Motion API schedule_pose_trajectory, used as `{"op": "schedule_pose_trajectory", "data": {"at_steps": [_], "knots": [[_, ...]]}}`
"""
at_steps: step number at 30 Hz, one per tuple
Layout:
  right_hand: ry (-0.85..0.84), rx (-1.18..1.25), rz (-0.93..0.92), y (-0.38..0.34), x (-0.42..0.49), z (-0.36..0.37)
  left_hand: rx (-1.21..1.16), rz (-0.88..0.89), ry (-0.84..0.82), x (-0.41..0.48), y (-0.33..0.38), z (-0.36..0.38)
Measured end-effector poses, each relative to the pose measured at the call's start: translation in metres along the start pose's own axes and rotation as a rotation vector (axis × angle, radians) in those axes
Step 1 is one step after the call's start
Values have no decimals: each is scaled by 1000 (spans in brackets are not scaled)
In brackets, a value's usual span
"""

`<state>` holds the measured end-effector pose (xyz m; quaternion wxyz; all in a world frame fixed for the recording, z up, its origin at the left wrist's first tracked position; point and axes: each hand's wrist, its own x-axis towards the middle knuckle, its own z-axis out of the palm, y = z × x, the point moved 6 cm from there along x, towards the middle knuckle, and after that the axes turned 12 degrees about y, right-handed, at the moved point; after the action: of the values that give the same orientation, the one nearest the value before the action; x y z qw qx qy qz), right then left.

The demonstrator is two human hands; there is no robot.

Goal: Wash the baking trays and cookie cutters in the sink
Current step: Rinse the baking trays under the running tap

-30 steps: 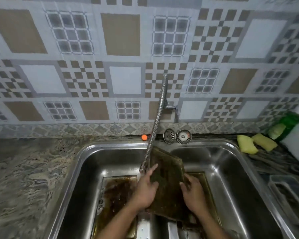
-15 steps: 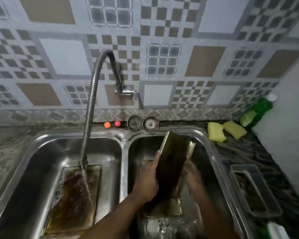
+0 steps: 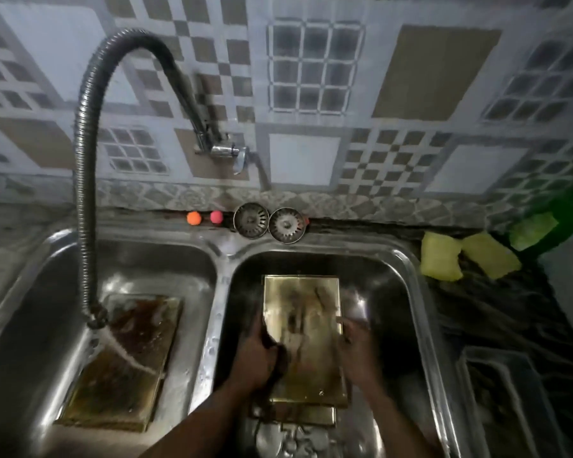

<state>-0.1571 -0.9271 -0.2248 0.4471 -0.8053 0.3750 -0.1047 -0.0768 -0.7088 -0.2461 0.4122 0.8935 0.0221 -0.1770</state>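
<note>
A gold baking tray (image 3: 303, 332) lies nearly flat in the right basin of the steel double sink (image 3: 224, 259), on top of another tray (image 3: 298, 414). My left hand (image 3: 258, 355) grips its left edge, thumb on the top face. My right hand (image 3: 356, 345) holds its right edge; the hand is blurred. A third, greasy tray (image 3: 123, 365) lies in the left basin under water running from the flexible tap hose (image 3: 83, 200). Shiny metal pieces, perhaps cookie cutters (image 3: 288, 438), lie at the near end of the right basin.
Two sink strainers (image 3: 268, 222) and two small orange and pink balls (image 3: 205, 217) sit on the back ledge. Two yellow sponges (image 3: 467, 254) and a green bottle (image 3: 549, 219) lie on the right counter. A dark loaf tin (image 3: 510, 398) stands at the near right.
The tray I held upright in the right basin has been laid down flat on the tray below. My view has moved closer and further right.
</note>
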Motion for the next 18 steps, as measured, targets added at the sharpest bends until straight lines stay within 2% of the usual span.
{"op": "schedule_pose_trajectory", "data": {"at_steps": [4, 7, 9, 13, 18], "knots": [[-30, -24, 30, 23, -6, 15, 142, -98, -98, 3, -23, 10], [-93, 23, 143, 38, -11, 25, 143, -171, -142, 5, -34, 14], [-27, 28, 166, 43, -9, 26, 128, -170, -161, 6, -38, 17], [-27, -78, 168, 48, -12, 28, 175, -154, -189, -1, -26, 16], [15, -217, 126, 45, -16, 23, 134, -140, -134, -8, -7, 4]]}}
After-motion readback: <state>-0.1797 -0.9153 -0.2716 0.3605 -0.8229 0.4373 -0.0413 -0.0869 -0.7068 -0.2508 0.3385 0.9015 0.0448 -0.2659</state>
